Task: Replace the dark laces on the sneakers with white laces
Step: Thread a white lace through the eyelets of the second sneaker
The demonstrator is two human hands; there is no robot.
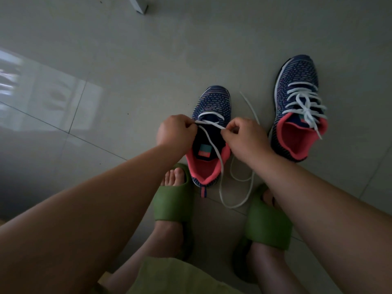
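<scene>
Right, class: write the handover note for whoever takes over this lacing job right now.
Left hand and right hand each pinch the white lace over the near sneaker.
Near sneaker: only the rows nearest the toe are threaded; loose lace trails onto the floor by the green slippers.
Far sneaker: fully laced in white, ends hanging untied.
No dark laces in view.
Left: finish threading the near sneaker.
</scene>
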